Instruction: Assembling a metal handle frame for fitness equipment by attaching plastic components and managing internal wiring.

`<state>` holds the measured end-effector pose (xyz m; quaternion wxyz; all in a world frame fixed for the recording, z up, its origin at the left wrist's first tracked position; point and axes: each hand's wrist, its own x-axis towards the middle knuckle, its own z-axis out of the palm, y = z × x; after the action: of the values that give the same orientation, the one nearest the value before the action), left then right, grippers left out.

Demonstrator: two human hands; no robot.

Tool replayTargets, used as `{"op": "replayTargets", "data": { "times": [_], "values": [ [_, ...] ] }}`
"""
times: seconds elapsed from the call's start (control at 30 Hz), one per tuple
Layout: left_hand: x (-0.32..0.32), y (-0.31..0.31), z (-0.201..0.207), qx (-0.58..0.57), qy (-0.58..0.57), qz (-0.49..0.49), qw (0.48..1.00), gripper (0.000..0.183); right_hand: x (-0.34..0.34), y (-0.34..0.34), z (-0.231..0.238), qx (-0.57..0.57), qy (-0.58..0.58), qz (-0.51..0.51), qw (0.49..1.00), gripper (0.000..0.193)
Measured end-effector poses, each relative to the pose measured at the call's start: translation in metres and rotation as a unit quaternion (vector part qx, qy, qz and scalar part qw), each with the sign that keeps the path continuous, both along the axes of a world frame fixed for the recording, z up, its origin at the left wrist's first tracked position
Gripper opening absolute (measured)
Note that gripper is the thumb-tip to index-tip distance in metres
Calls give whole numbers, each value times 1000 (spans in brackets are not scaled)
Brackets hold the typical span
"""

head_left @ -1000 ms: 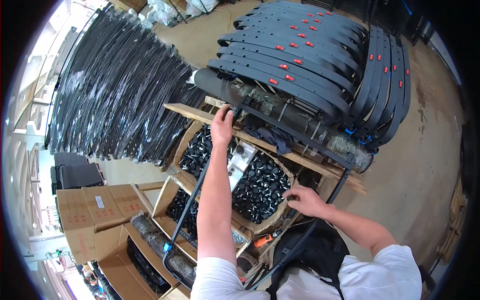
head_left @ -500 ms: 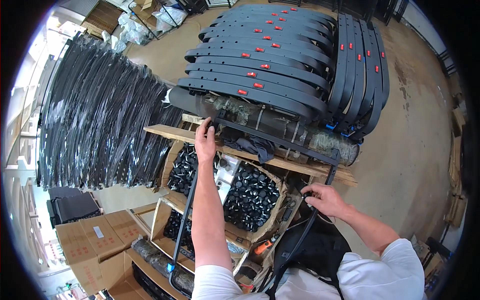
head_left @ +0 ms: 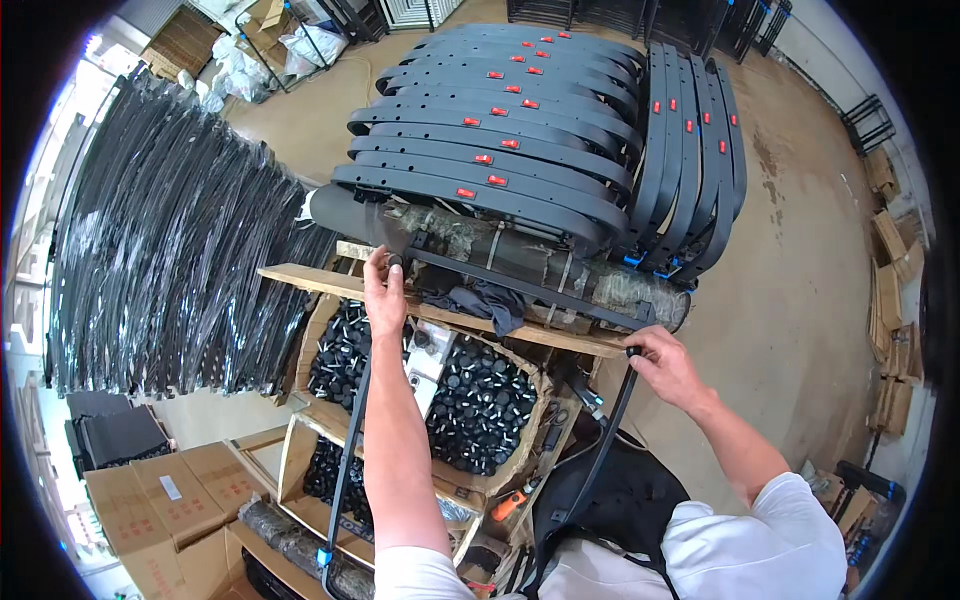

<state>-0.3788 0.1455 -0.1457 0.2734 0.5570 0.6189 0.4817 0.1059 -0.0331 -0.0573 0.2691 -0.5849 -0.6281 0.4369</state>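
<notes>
A black metal tube frame point(head_left: 520, 286) lies across in front of me, its two legs running back toward my body. My left hand point(head_left: 384, 302) is at the frame's far left corner, its fingers closed on a black round screw-in foot point(head_left: 396, 260). By the far right corner, my right hand point(head_left: 670, 368) pinches another black foot point(head_left: 633, 351) against the leg there. Between my arms sits an open carton of loose black feet point(head_left: 480, 405) with pale threaded studs. Whether the held feet are threaded into the frame is hidden by my fingers.
A wooden plank point(head_left: 560, 337) and a wrapped roll point(head_left: 470, 225) lie under the frame's far bar. Beyond are stacked dark curved frames point(head_left: 500, 150) with red labels. Wrapped black strips point(head_left: 170, 240) stand left, cardboard boxes point(head_left: 190, 490) near left. An orange-handled tool point(head_left: 512, 503) lies near the carton.
My right hand has moved away from me, up along the right leg to the far right corner, with its foot. The left hand stays at the left corner. The whole view has shifted slightly.
</notes>
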Motion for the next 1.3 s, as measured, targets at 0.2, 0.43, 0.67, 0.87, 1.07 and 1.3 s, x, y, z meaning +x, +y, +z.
{"op": "replayTargets", "data": {
  "times": [0.2, 0.43, 0.67, 0.87, 1.07, 1.3],
  "values": [
    [6, 4, -1, -2, 14, -32, 999, 33, 23, 14, 5, 19, -93, -40, 995, 29],
    [14, 8, 12, -82, 72, 33, 994, 31, 33, 32, 23, 44, -180, -47, 982, 29],
    [7, 4, -4, -3, 18, 10, 1000, 34, 28, 23, 24, 75, -183, 3, 980, 31],
    [11, 1, 9, -74, -4, 11, 997, 30, 23, 9, 24, 92, -237, 97, 962, 30],
    [21, 2, 16, -74, 79, 65, 992, 28, 12, 6, 24, 127, -268, 107, 949, 28],
    [6, 3, -2, 16, -27, 44, 999, 33, 0, 14, 22, 64, -367, 70, 925, 29]
  ]
}}
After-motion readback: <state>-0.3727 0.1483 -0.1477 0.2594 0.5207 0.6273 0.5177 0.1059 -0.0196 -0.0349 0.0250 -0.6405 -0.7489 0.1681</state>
